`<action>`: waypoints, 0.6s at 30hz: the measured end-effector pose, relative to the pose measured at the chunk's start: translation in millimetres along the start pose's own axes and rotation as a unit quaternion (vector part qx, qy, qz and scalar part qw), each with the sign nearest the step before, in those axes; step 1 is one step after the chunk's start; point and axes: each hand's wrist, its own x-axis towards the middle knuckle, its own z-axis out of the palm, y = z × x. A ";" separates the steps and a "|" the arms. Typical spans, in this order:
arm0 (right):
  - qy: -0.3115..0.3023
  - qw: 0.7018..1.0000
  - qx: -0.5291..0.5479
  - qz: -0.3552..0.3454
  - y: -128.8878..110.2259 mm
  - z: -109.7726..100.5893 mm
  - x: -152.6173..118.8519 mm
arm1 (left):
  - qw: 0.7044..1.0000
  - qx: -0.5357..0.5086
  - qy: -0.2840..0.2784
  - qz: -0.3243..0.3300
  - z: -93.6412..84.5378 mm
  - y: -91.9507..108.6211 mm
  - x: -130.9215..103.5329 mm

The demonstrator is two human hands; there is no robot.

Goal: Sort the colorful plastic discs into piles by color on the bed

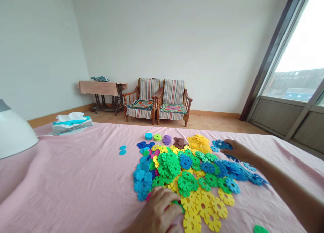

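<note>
My left hand (160, 207) rests at the near-left edge of a pile of notched plastic discs, its fingers curled down. A green notched disc (179, 206) shows by its fingertips; what lies under the fingers is hidden. At the pile's far right, my right hand (236, 150) has thumb and fingers around the edge of dark blue notched discs (220, 144). Between the hands spread green discs (170, 164), yellow discs (204, 206) and blue discs (234, 170). Light blue discs (143, 177) lie along the left side.
Behind the pile sit small groups: a light blue stack (148, 136), a lime stack (157, 137), purple discs (167, 139), brown discs (179, 143) and orange-yellow discs (199, 143). A tissue pack (72, 124) and a white rounded object (15, 135) stand left on the pink cloth (83, 179).
</note>
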 end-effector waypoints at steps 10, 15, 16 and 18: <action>-0.066 0.994 0.066 -0.050 -39.6 3.8 -0.7 | 1.000 -0.001 0.003 0.003 -3.6 2.4 0.8; -0.101 0.995 -0.010 0.015 19.0 -4.8 -18.4 | 1.000 -0.008 0.008 -0.002 -2.4 2.8 1.5; -0.114 0.993 -0.015 0.021 25.8 -4.0 -22.6 | 1.000 -0.010 0.008 -0.004 -1.7 2.6 1.5; -0.149 0.988 -0.022 0.013 34.5 -1.9 -28.2 | 1.000 -0.012 0.016 0.002 0.2 1.8 1.5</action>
